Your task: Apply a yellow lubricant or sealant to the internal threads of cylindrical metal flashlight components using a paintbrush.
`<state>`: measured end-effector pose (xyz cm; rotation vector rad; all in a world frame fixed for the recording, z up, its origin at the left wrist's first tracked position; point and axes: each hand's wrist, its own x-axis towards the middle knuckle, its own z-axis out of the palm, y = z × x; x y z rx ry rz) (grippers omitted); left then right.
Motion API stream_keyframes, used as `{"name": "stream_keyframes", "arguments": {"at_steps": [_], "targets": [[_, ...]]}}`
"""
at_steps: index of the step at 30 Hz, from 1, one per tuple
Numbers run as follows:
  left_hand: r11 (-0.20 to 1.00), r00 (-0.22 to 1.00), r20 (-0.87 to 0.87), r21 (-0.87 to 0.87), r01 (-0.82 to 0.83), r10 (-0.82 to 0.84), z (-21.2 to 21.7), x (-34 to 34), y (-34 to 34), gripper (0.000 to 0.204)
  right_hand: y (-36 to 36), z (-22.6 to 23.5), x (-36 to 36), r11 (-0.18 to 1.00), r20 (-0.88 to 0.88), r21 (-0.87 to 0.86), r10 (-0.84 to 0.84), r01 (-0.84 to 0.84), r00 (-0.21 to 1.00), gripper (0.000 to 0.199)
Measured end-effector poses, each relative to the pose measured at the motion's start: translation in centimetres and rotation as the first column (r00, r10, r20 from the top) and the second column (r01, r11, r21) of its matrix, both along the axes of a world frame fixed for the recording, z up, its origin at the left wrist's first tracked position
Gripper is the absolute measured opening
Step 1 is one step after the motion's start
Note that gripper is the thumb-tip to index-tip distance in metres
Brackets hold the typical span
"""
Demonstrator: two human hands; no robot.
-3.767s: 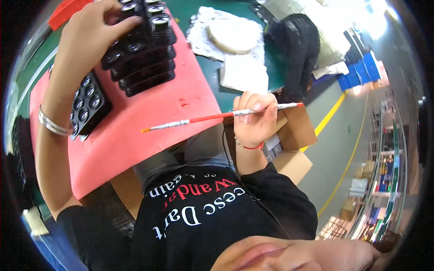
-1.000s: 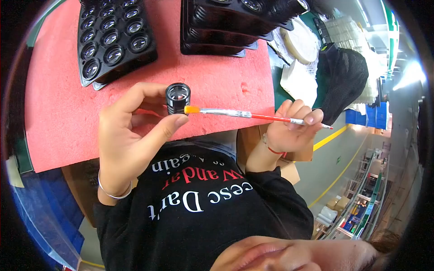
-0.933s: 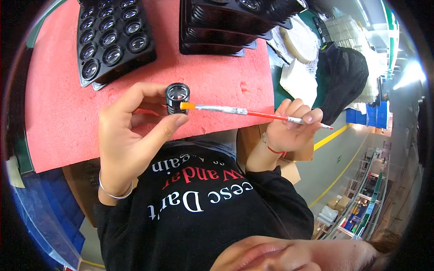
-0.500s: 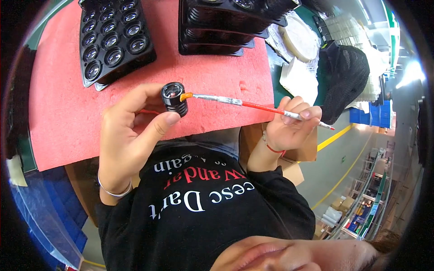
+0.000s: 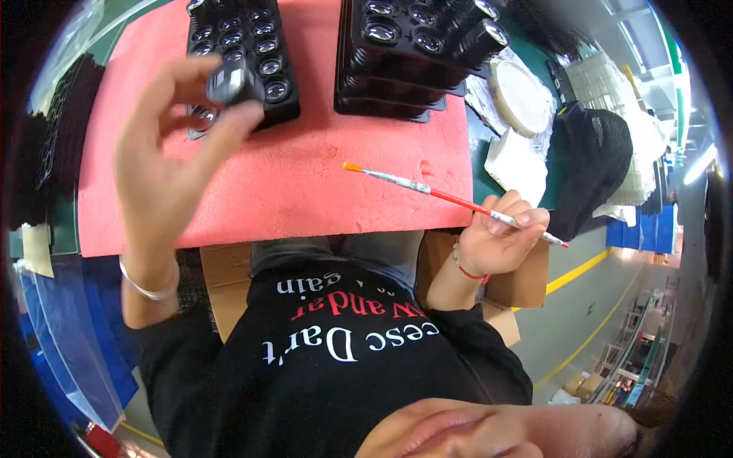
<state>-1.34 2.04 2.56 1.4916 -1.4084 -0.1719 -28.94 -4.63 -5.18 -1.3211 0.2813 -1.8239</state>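
My left hand (image 5: pixel 164 172), smeared by motion, grips a black cylindrical lens barrel (image 5: pixel 231 84) with a shiny glass top between thumb and fingers. It is over the near left part of a black plastic tray (image 5: pixel 281 113) that bears rows of similar lenses. Whether the barrel touches the tray I cannot tell. In my right hand (image 5: pixel 502 238) is a thin red paintbrush (image 5: pixel 458 201) with a silver ferrule. Its orange-brown bristle tip points left above the pink foam mat (image 5: pixel 321 191), apart from the lens barrel.
A stack of black lens trays (image 5: pixel 382 104) stands at the far middle. To its right are a round cream-coloured disc (image 5: pixel 523 99), white cloth or paper (image 5: pixel 518 164) and a black mesh item (image 5: pixel 599 160). Cardboard boxes (image 5: pixel 519 282) sit below the table's near edge.
My left hand has carried the lens barrel away from the brush, up and left to the tray. My right hand keeps the brush nearly where it was. The view has shifted slightly.
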Motion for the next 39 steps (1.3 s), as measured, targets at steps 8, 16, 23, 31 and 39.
{"name": "stream_keyframes", "arguments": {"at_steps": [8, 16, 23, 31, 39], "targets": [[0.973, 0.884, 0.466, 0.182, -0.141, 0.04, 2.8, 4.2, -7.2, 0.031, 0.1, -0.1, 0.3, 0.999, -0.003, -0.027, -0.042, 0.042, 0.999, 0.025], [0.951, 0.92, 0.392, 0.285, -0.116, -0.005, 0.7, 5.9, -10.3, 0.028, -0.1, -0.3, 0.1, 0.997, 0.029, -0.04, -0.071, 0.072, 0.997, 0.028], [0.94, 0.843, 0.538, 0.279, -0.194, 0.015, 1.1, 6.4, -10.8, 0.03, 0.0, -0.2, 0.0, 0.999, 0.034, -0.045, -0.008, 0.009, 0.999, 0.024], [0.999, 0.867, 0.497, -0.002, 0.041, -0.035, 6.8, -3.1, -7.8, 0.025, -0.1, -0.2, 0.0, 0.999, 0.032, -0.025, -0.041, 0.041, 0.999, 0.026], [0.979, 0.766, 0.631, -0.052, 0.198, -0.122, 6.5, -8.4, -9.2, 0.03, 0.2, 0.0, -0.3, 1.0, 0.044, 0.014, 0.008, -0.009, 0.999, 0.029]]}}
